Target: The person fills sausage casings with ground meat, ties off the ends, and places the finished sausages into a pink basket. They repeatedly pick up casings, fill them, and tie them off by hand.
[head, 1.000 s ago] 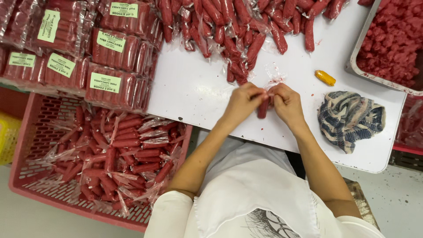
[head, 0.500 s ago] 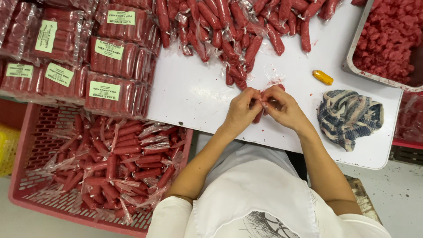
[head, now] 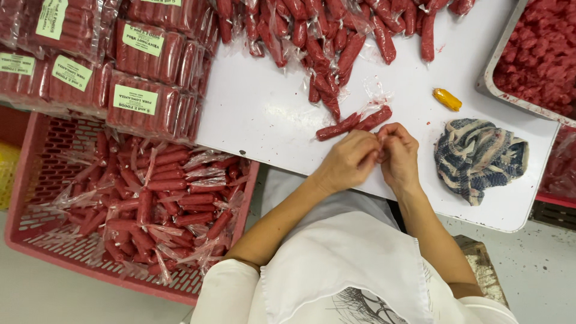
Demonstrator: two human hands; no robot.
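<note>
My left hand point(head: 348, 162) and right hand point(head: 399, 153), fingertips pressed together, pinch the wrapper end of the sausage link point(head: 354, 123) lying on the table point(head: 264, 114); a slack pinch could let the twist unravel.

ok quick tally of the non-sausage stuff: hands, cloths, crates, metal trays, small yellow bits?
Hands: 2, left hand and right hand, fingertips together beside a wrapped red sausage
Striped cloth: 1
Red plastic crate: 1
Metal tray: 1
Small yellow piece: 1
Total: 6
</note>
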